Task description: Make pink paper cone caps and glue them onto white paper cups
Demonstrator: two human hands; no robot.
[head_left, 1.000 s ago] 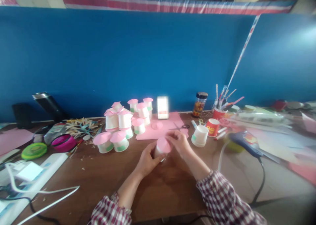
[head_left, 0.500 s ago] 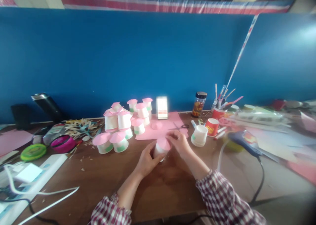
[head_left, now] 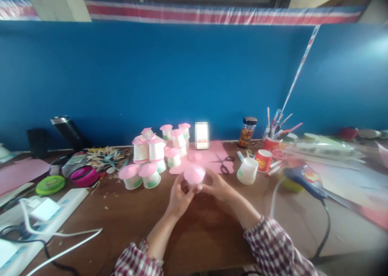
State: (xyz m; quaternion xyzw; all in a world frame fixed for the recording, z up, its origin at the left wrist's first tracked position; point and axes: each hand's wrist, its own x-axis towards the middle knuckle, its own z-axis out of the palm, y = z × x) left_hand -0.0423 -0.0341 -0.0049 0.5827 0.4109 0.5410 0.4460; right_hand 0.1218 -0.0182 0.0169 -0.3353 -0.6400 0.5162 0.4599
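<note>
Between my two hands is a white paper cup with a pink paper cone on top (head_left: 194,174). My left hand (head_left: 179,195) is wrapped round its left side. From the right, my right hand (head_left: 216,186) grips it too, both thumbs meeting at the front. Most of the cup's body is hidden by my fingers. Several similar pink-topped cups (head_left: 150,175) stand in a stacked group to the left. Beyond my hands lies pink paper (head_left: 216,148), with a small pink cone (head_left: 194,157) and dark-handled scissors (head_left: 226,163) on it.
White cups (head_left: 247,170), a red cup (head_left: 263,159) and a lidded jar (head_left: 247,131) stand at the right. A blue glue gun (head_left: 306,181) lies further right with its cord. At the left are a power strip (head_left: 71,199), a green tape roll (head_left: 50,184) and wood pieces (head_left: 109,159).
My right hand has moved from the cone's edge down to the cup's side. The cup has turned more upright and shifted slightly left. The camera view has shifted a little.
</note>
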